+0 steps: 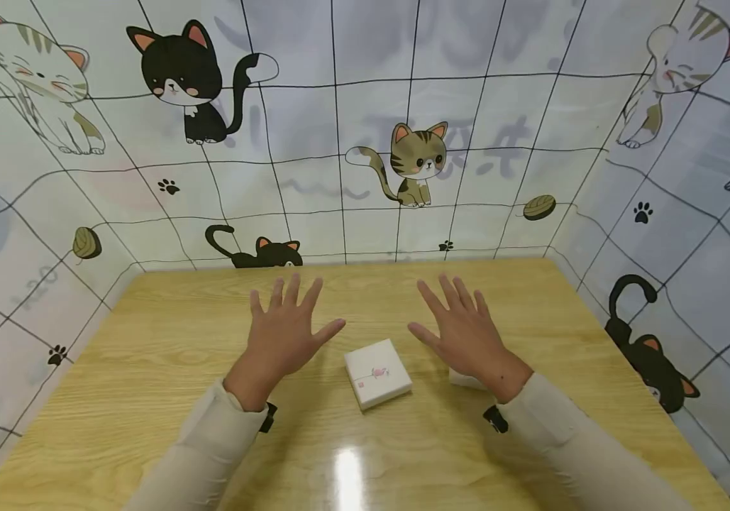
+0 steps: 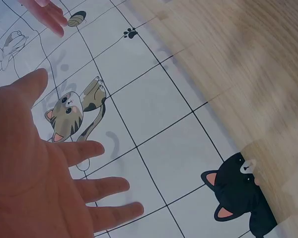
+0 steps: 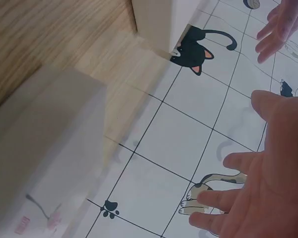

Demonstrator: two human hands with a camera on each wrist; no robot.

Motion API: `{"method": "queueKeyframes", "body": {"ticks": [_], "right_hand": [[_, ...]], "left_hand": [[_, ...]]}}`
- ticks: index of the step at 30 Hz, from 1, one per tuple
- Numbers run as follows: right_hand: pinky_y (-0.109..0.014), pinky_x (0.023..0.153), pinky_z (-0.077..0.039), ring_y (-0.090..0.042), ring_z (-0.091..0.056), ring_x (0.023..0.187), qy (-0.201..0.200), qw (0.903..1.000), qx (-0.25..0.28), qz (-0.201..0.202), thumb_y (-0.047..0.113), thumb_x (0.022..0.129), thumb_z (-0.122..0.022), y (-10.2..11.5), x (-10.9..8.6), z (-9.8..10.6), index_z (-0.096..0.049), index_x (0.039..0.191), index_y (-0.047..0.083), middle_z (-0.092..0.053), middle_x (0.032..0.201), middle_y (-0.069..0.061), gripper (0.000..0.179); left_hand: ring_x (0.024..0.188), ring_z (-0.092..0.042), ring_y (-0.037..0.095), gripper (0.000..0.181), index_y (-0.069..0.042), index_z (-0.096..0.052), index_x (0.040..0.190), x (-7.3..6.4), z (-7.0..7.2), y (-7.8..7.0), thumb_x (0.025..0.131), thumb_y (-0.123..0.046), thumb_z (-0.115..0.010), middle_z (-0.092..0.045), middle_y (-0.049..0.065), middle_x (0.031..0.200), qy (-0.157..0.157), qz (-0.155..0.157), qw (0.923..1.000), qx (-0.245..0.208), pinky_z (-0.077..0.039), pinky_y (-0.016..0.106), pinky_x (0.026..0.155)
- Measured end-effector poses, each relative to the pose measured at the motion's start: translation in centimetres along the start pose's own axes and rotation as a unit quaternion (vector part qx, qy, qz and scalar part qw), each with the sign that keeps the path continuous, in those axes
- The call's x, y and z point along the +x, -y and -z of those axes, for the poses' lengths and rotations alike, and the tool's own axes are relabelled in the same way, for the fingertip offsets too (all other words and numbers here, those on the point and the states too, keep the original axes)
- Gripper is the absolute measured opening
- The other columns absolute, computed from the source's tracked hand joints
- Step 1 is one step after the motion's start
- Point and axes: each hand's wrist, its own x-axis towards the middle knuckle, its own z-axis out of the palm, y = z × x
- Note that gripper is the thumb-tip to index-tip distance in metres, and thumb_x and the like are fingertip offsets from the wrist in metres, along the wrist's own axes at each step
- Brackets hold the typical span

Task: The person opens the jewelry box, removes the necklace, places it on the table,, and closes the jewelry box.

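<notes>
My left hand [image 1: 280,339] hovers over the wooden table with its fingers spread, holding nothing. On the other side, my right hand [image 1: 467,337] is also spread and holds nothing. Between them on the table lies a square white box [image 1: 378,374] with a small pink flower print; neither hand touches it. A second white box [image 1: 465,380] sits beneath the right hand and is mostly hidden by it. In the right wrist view, a white box [image 3: 49,158] with a pink print stands close to the camera.
The wooden table [image 1: 179,319] meets a white cloth wall [image 1: 301,184] at the back, printed with a grid and cartoon cats. Similar cloth walls rise at the left and right. A bright light reflection [image 1: 348,475] shows on the near tabletop.
</notes>
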Motion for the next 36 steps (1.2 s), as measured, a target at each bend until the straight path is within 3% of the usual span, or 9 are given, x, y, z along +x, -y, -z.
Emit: {"method": "queueKeyframes", "body": {"ticks": [4,9,14,20,28,32,36], "right_hand": [[-0.065,0.119,-0.013,-0.045,-0.015,0.152,0.008,0.9998,0.012,0.014,0.058,0.099,-0.049,0.7,-0.7,-0.2,-0.023,0.160,0.018,-0.020,0.164,-0.021,0.077],[-0.062,0.118,-0.023,-0.044,-0.023,0.150,0.032,0.9981,0.038,0.036,0.055,0.098,-0.055,2.0,-2.0,-1.0,-0.028,0.158,0.013,-0.028,0.162,-0.021,0.079],[-0.058,0.115,-0.033,-0.039,-0.029,0.149,0.077,0.9919,0.099,0.024,0.052,0.094,-0.064,3.8,-3.5,-2.2,-0.027,0.159,0.012,-0.030,0.161,-0.019,0.085],[-0.052,0.112,-0.039,-0.036,-0.038,0.144,0.108,0.9738,0.200,-0.002,0.043,0.091,-0.071,4.9,-4.6,-3.6,-0.024,0.159,0.007,-0.035,0.158,-0.020,0.090],[-0.051,0.113,-0.038,-0.035,-0.035,0.146,0.130,0.9592,0.251,0.011,0.034,0.091,-0.074,4.8,-4.5,-4.7,-0.017,0.160,0.005,-0.029,0.161,-0.021,0.094],[-0.050,0.115,-0.036,-0.036,-0.034,0.147,0.123,0.9601,0.250,0.027,0.028,0.091,-0.075,4.7,-4.2,-4.9,-0.019,0.158,0.000,-0.029,0.160,-0.023,0.093],[-0.051,0.117,-0.033,-0.038,-0.034,0.147,0.135,0.9548,0.262,0.039,0.024,0.089,-0.077,4.3,-4.0,-5.4,-0.021,0.156,-0.005,-0.030,0.159,-0.026,0.092]], "left_hand": [[0.146,-0.033,0.041,0.080,-0.022,-0.031,0.158,-0.4,-0.2,-0.5,0.096,-0.071,-0.042,-0.033,0.016,0.160,0.003,-0.022,0.9996,-0.017,-0.026,0.067,0.113],[0.137,-0.048,0.040,0.071,-0.019,-0.041,0.153,-0.7,-0.8,-1.6,0.098,-0.064,-0.046,-0.045,0.016,0.153,0.023,-0.085,0.9960,-0.019,-0.042,0.062,0.103],[0.137,-0.047,0.038,0.062,-0.020,-0.042,0.153,-1.0,-2.1,-2.6,0.101,-0.054,-0.049,-0.046,0.013,0.153,0.079,-0.115,0.9890,-0.049,-0.044,0.058,0.104],[0.138,-0.047,0.037,0.052,-0.017,-0.041,0.153,-1.2,-4.1,-3.1,0.106,-0.037,-0.048,-0.046,0.012,0.153,0.137,-0.132,0.9770,-0.097,-0.043,0.057,0.106],[0.130,-0.055,0.034,0.050,-0.013,-0.039,0.154,-1.7,-5.4,-2.1,0.105,-0.011,-0.048,-0.053,0.018,0.144,0.143,-0.163,0.9647,-0.149,-0.047,0.047,0.105],[0.131,-0.055,0.032,0.051,-0.009,-0.038,0.154,-2.1,-5.7,-1.9,0.104,-0.009,-0.051,-0.053,0.019,0.144,0.143,-0.182,0.9595,-0.161,-0.047,0.044,0.106],[0.127,-0.058,0.031,0.051,-0.007,-0.040,0.152,-2.7,-6.1,-1.9,0.103,-0.010,-0.053,-0.057,0.019,0.140,0.140,-0.188,0.9593,-0.157,-0.050,0.042,0.102]]}}
